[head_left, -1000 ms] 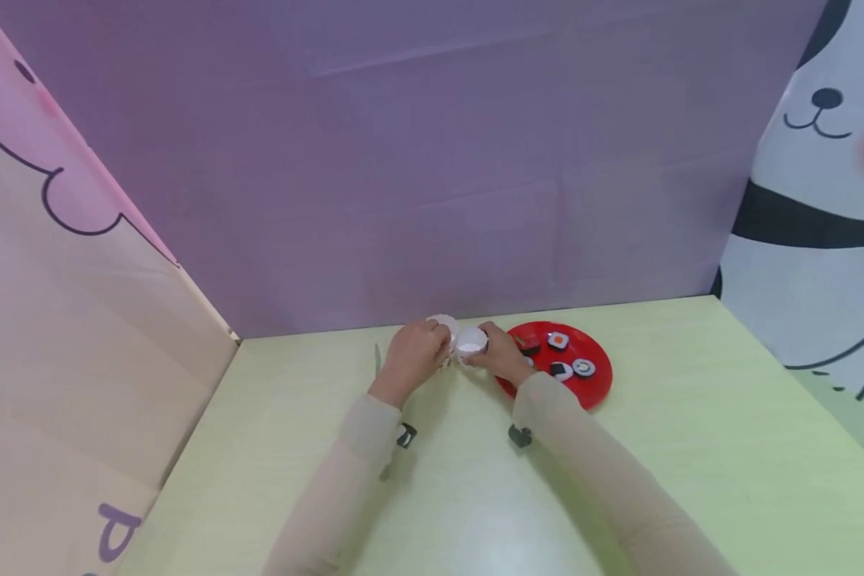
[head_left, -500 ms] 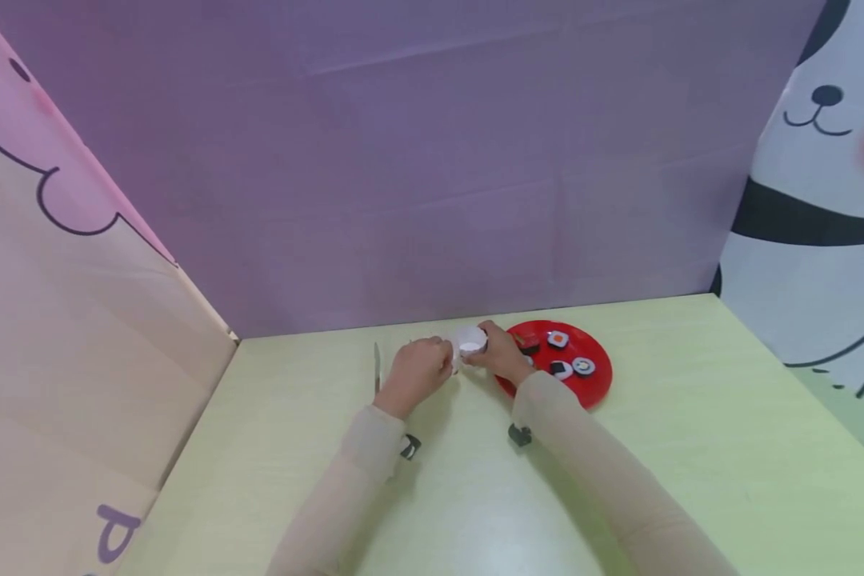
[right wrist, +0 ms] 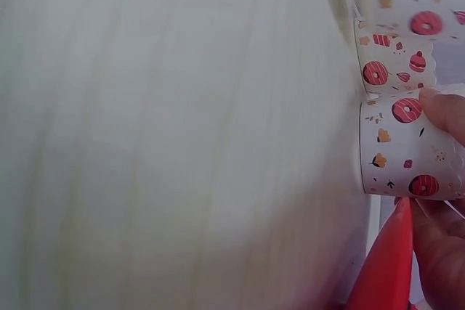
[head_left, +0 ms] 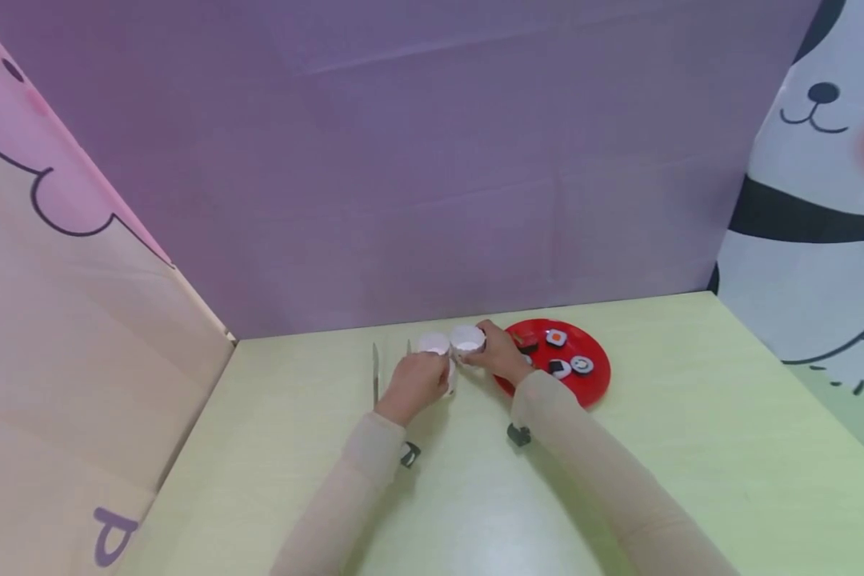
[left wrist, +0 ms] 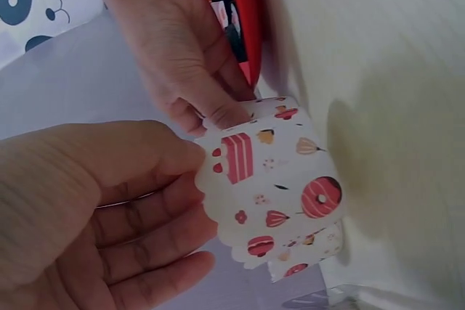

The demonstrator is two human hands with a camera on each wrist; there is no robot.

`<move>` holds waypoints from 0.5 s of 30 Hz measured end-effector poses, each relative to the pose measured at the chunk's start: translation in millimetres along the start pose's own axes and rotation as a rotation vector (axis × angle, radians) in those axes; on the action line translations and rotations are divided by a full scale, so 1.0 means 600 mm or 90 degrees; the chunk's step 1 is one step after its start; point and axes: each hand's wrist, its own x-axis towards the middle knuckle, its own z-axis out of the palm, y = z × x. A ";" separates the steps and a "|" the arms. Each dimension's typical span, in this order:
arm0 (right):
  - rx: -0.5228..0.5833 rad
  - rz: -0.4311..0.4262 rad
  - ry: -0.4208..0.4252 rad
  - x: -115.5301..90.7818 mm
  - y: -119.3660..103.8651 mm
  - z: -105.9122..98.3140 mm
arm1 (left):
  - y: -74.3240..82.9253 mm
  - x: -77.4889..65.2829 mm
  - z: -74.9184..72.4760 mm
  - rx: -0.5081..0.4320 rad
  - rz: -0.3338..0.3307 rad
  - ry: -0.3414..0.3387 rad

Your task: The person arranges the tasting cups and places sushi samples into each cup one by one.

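Note:
My left hand (head_left: 419, 386) pinches the scalloped rim of a paper baking cup (left wrist: 272, 190) printed with cakes and doughnuts. In the head view that hand covers most of this cup. Just beyond it a second, matching paper cup (head_left: 434, 342) stands on the table. With thumb and fingers my right hand (head_left: 502, 352) grips a third such cup (head_left: 468, 339), upright beside the second one. In the right wrist view this third cup (right wrist: 407, 147) sits on the table, while the left hand's cup (right wrist: 414, 1) is blurred at the top.
A red plate (head_left: 596, 387) with several small sushi pieces (head_left: 557, 338) lies right of the right hand. Left of the left hand lies a thin knife-like blade (head_left: 375, 368), with another narrow pointed tip (head_left: 408, 346) nearby. A purple cloth wall (head_left: 403, 200) borders the table's back edge.
My left hand has drawn its paper cup towards me, away from the back edge. Another cup now shows beyond that hand. The right hand stays on its cup.

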 end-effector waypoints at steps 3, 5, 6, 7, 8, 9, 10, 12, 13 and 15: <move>-0.005 -0.005 0.008 0.001 0.001 -0.001 | -0.002 0.000 0.004 -0.008 -0.001 -0.011; -0.007 -0.007 0.011 0.001 0.000 -0.001 | -0.003 0.000 0.007 -0.017 -0.001 -0.021; -0.007 -0.008 0.011 0.001 0.000 -0.001 | -0.004 0.000 0.008 -0.018 -0.001 -0.025; -0.008 -0.008 0.011 0.000 -0.001 -0.001 | -0.004 0.000 0.009 -0.020 -0.001 -0.029; -0.005 -0.005 0.009 -0.001 -0.002 -0.002 | -0.005 -0.001 0.011 -0.021 -0.001 -0.032; -0.006 -0.005 0.007 -0.002 -0.002 -0.002 | -0.006 -0.001 0.012 -0.021 0.000 -0.035; -0.004 -0.003 0.004 -0.003 -0.003 -0.002 | -0.006 -0.002 0.014 -0.021 0.001 -0.037; -0.002 -0.002 0.001 -0.004 -0.005 -0.003 | -0.008 -0.002 0.017 -0.018 0.002 -0.040; 0.001 -0.001 0.000 -0.004 -0.006 -0.003 | -0.008 -0.003 0.018 -0.019 0.003 -0.039; 0.005 -0.003 0.002 -0.005 -0.006 -0.003 | -0.009 -0.003 0.019 -0.021 0.001 -0.040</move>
